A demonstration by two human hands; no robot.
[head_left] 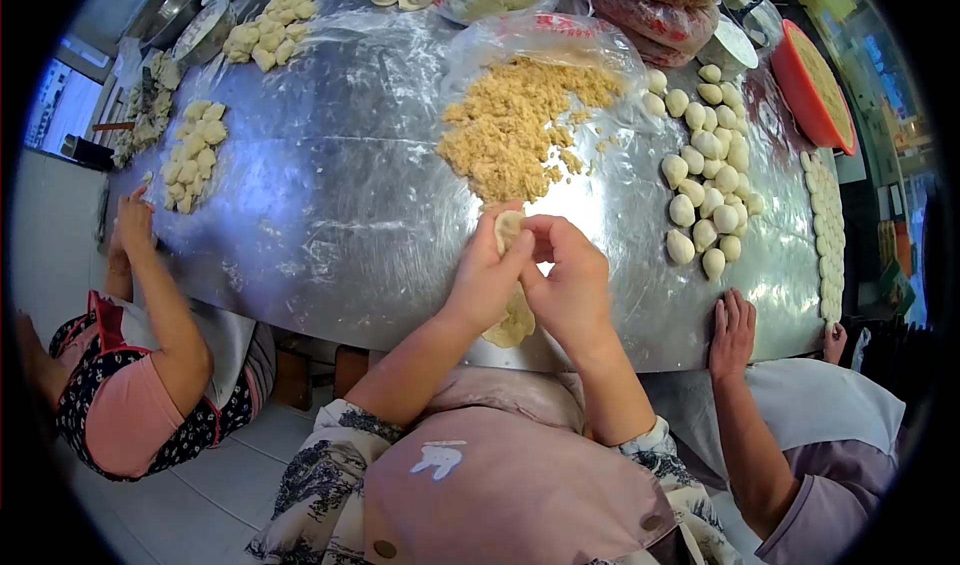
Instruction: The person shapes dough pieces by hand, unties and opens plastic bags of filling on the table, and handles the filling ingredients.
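Dough piece [508, 227] pinched in left hand [482, 283] and right hand [573, 283], fingers [548, 229] nearly closed; red print [555, 27] on plastic bag [612, 53] unreadable.

Set around a broad metal desk [330, 215], gleaming white near the center and tinged blue at left. Paved below in pale floor tiles [230, 475]. Bounded at left by a pale wall [45, 210] and a window [60, 105] full of blue light, at far right by another bluish pane [880, 55]. Furnished beneath the desk's near edge with brown furniture [291, 377], mostly hidden.
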